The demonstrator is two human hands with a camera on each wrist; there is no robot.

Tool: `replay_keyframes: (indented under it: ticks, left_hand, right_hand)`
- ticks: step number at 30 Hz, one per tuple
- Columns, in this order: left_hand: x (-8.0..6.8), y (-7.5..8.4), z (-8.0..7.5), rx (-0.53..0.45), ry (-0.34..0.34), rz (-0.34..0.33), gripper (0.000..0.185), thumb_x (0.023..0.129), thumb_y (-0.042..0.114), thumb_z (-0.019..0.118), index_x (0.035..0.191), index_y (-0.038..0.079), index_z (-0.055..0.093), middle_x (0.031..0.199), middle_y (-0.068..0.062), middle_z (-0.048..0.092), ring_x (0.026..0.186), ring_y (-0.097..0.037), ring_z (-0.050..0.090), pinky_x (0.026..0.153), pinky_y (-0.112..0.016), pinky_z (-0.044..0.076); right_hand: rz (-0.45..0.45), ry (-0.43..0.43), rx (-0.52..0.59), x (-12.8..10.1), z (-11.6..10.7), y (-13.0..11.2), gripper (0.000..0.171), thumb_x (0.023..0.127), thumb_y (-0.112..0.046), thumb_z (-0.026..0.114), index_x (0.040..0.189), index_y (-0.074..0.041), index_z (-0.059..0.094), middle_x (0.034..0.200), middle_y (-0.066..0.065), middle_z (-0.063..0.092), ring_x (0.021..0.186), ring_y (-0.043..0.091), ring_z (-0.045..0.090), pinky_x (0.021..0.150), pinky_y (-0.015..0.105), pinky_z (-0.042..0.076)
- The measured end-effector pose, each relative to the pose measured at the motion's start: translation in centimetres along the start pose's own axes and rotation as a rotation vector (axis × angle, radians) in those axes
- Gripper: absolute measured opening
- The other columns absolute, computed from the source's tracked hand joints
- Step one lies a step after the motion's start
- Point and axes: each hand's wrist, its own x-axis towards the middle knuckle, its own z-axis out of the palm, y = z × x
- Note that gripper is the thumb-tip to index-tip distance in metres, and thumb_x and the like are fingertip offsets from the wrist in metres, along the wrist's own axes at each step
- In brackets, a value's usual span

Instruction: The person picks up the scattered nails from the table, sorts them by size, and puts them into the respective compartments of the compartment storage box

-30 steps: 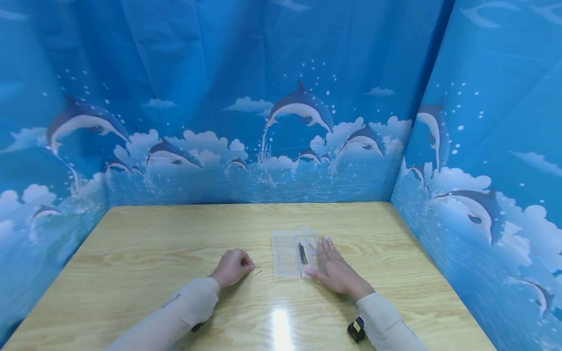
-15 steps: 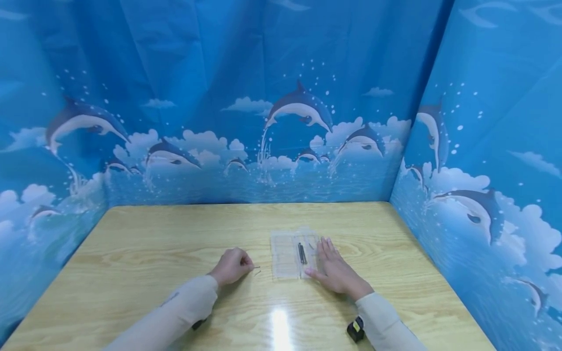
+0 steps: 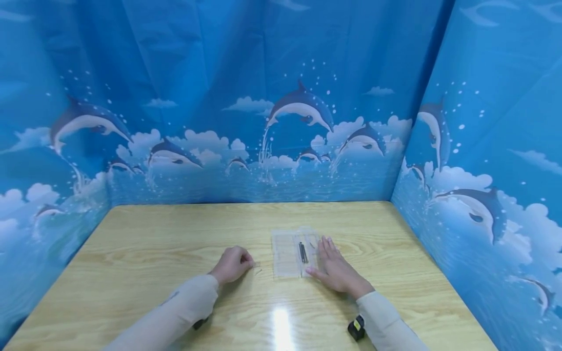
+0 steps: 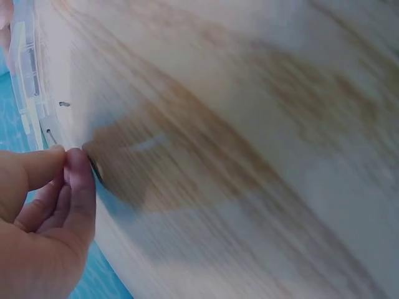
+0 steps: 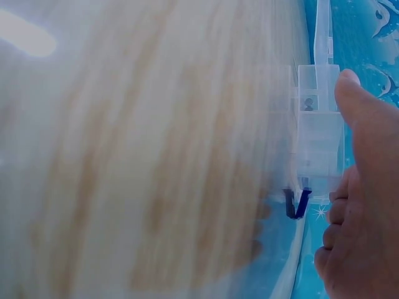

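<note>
A light wooden table point(image 3: 175, 243) with a clear grain fills the lower half of the head view; a bright patch of reflected light point(image 3: 281, 326) lies on it near the front edge. Blue printed sheets stand on three sides of it. The back sheet point(image 3: 246, 73) shows a leaping dolphin point(image 3: 300, 108) above white clouds and sea spray, with smaller dolphins in a row along the water. The left sheet point(image 3: 39, 161) and the right sheet point(image 3: 496, 122) carry the same pattern. A small black object with a yellow mark point(image 3: 356, 327) sits near the table's front edge.
</note>
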Motion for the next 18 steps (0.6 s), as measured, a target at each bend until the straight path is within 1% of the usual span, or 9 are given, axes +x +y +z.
replay_keyframes:
  ticks: [4,8,11,12,15,18]
  left_hand:
    - [0.2,0.1,0.0,-0.054,0.024,-0.023,0.008,0.084,0.005,0.07,0.078,0.009,0.069,0.074,0.002,0.063,0.07,-0.01,0.056,0.068,-0.028,0.05]
    - [0.4,0.4,-0.2,-0.172,0.036,-0.075,0.004,0.085,0.007,0.071,0.081,0.007,0.069,0.075,0.0,0.064,0.067,-0.012,0.057,0.061,-0.027,0.051]
    - [0.5,0.7,-0.5,-0.228,0.046,-0.106,0.004,0.085,0.009,0.072,0.085,0.006,0.07,0.078,-0.001,0.064,0.066,-0.013,0.058,0.058,-0.027,0.051]
    - [0.6,0.8,-0.6,-0.243,0.054,-0.109,0.004,0.085,0.009,0.072,0.086,0.006,0.07,0.078,-0.001,0.065,0.066,-0.013,0.058,0.058,-0.027,0.052]
    - [1.0,1.3,-0.8,-0.253,0.084,-0.088,0.004,0.085,0.01,0.072,0.088,0.008,0.071,0.079,0.0,0.066,0.069,-0.012,0.059,0.063,-0.027,0.052]
    - [1.5,1.9,-0.9,-0.269,0.102,-0.073,0.004,0.086,0.012,0.072,0.088,0.009,0.072,0.08,0.0,0.067,0.069,-0.012,0.061,0.062,-0.027,0.052]
  right_hand:
    - [-0.004,-0.003,0.012,0.0,-0.1,0.0,0.09,0.096,-0.059,0.041,0.149,0.007,0.01,0.157,0.025,0.001,0.145,0.038,0.001,0.117,0.047,0.01]
    - [-0.001,-0.006,0.019,0.1,-0.1,0.1,0.089,0.096,-0.058,0.041,0.149,0.006,0.009,0.157,0.024,0.001,0.146,0.038,0.001,0.117,0.047,0.01]
    - [0.005,-0.008,0.031,0.1,0.0,0.1,0.089,0.096,-0.058,0.041,0.149,0.006,0.009,0.157,0.024,0.001,0.146,0.037,0.0,0.117,0.047,0.01]
    - [0.006,-0.011,0.033,0.1,0.0,0.1,0.089,0.096,-0.058,0.041,0.149,0.006,0.009,0.157,0.024,0.001,0.146,0.037,0.0,0.117,0.047,0.01]
    - [0.006,-0.014,0.036,0.1,0.0,0.1,0.089,0.096,-0.058,0.042,0.149,0.007,0.009,0.157,0.025,0.001,0.145,0.037,0.0,0.117,0.047,0.01]
    - [0.004,-0.012,0.034,0.0,0.0,0.1,0.09,0.096,-0.058,0.042,0.149,0.007,0.009,0.156,0.025,0.002,0.145,0.037,0.0,0.117,0.047,0.01]
